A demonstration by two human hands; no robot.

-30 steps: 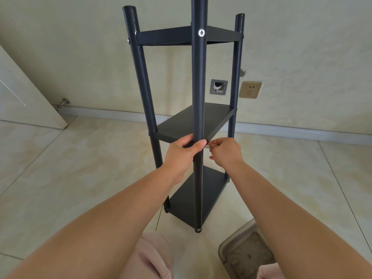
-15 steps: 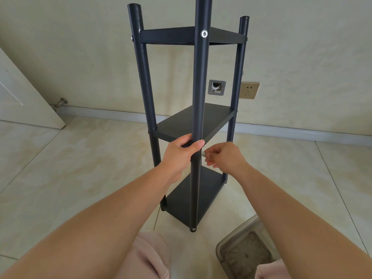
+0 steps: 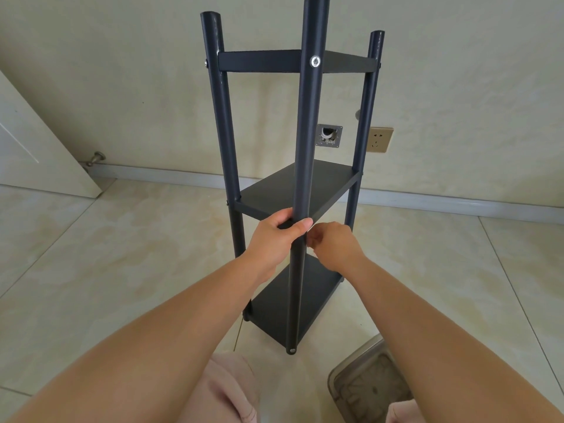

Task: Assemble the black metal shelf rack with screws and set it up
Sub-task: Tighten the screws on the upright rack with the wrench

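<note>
The left hand wraps its fingers and thumb around the near post of the black shelf rack, gripping it level with the front corner of the middle shelf. The rack stands upright on the tiled floor, close to the wall, with the near post directly in front of the person. Left of that post, the left rear post already shows small screw heads at the top and middle shelves. On the near post itself, a silver screw sits at the top shelf.

Just right of the post, the right hand has its fingers bunched toward the post at the middle-shelf joint; whether they pinch a screw cannot be told, since the fingertips are hidden. Further right and lower, a clear plastic container rests on the floor.

The step in hand looks like fastening the middle shelf to the near post. The next move probably calls for keeping the post steady with the left hand while the right seats and turns a screw squarely into the hole.
</note>
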